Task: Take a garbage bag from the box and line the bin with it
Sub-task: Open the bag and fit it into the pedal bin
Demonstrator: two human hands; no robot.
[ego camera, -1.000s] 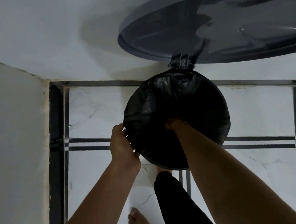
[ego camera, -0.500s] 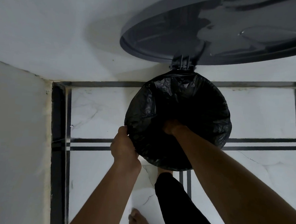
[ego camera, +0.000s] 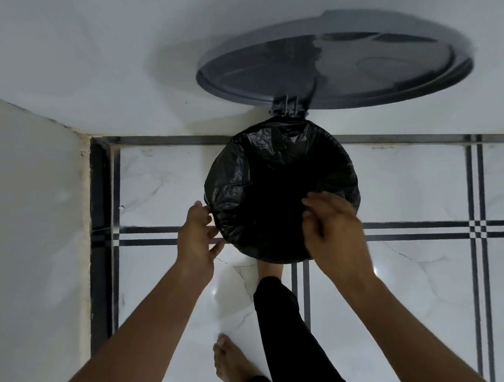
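My left hand (ego camera: pixel 197 240) is at the near left edge of the round bin, its fingers loosely spread and lying against the crinkled black plastic garbage bag (ego camera: pixel 277 192) where it folds over the rim; whether it pinches the plastic I cannot tell. My right hand (ego camera: pixel 334 233) hovers above the near right part of the bin's mouth, palm down, fingers half curled and apart, with nothing clearly gripped in it.

Between my two hands and beyond them, the bag covers the whole mouth of the bin, its plastic turned down over the rim all the way round and its middle sinking into the dark inside. Past the bag, on the far side from my hands, a small metal hinge (ego camera: pixel 287 108) carries the round grey plastic lid (ego camera: pixel 324 66), which stands open against the white wall (ego camera: pixel 106 51).

Below my hands, my black trouser leg (ego camera: pixel 284 324) reaches forward with its foot under the bin's near edge, and my other bare foot (ego camera: pixel 230 362) rests on the white marble-patterned floor tiles with dark stripes (ego camera: pixel 163 186).
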